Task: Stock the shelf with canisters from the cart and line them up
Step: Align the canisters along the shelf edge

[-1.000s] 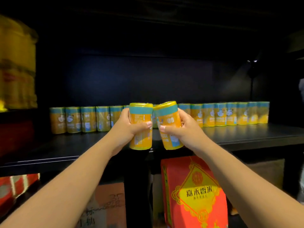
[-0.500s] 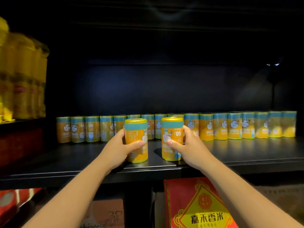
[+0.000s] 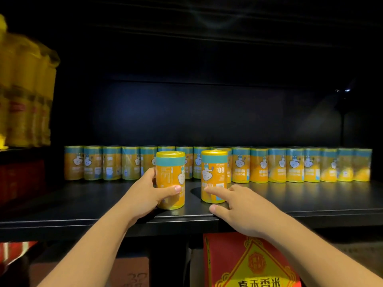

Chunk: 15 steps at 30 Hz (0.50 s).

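left hand (image 3: pixel 145 195): wrapped round the left canister (image 3: pixel 170 179), thumb across its front and fingers behind. A firm clamp, probably to steady it while it is slid or turned.
right hand (image 3: pixel 238 208): fingers spread and nearly straight, gripping nothing. The index tip is at the lower front of the right canister (image 3: pixel 214 175); cannot tell if it touches or is just off it (dim light, slight blur). It looks placed to nudge the can back.
where the two canisters are: both stand on the black shelf (image 3: pixel 290 204) near its front edge, side by side with a gap between them, in front of the back row (image 3: pixel 290 164) and apart from it.
axis: both upright, long axis vertical, gold lid on top with a teal band under it, base flat on the shelf.
facing: the right canister's cartoon panel faces the camera (print reads mirrored). The left canister shows mostly small text, with the cartoon round at its right edge, so it likely needs a twist to match.
why there: set down at the front first; my guess is they then go back to start a second row.
below the shelf: red rice bag (image 3: pixel 248 264).
far left: yellow bottles (image 3: pixel 24 100), blurred.
cart: not in view.
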Each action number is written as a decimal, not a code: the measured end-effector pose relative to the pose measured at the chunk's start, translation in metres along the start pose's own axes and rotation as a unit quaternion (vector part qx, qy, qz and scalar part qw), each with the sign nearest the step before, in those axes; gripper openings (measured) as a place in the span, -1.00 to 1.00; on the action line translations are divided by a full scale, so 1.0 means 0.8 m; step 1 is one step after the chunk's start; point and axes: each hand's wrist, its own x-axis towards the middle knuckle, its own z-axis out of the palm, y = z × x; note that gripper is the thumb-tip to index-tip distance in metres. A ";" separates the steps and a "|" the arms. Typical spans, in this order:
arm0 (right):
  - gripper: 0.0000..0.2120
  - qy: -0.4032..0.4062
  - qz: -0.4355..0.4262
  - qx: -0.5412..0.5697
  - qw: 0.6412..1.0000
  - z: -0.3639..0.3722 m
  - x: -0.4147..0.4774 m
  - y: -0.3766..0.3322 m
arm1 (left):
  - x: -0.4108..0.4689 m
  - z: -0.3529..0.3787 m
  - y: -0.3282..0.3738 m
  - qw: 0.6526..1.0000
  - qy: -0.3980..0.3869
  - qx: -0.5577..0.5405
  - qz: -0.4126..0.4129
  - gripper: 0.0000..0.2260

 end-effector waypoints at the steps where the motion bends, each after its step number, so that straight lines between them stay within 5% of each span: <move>1: -0.49 -0.022 0.002 -0.005 1.000 -0.001 0.005 -0.001 | 0.000 0.000 0.000 1.000 0.000 0.006 -0.002 -0.46; 15: -0.30 -0.196 0.062 -0.084 0.975 -0.014 0.142 -0.010 | 0.007 0.000 -0.009 1.000 0.002 0.019 0.006 -0.46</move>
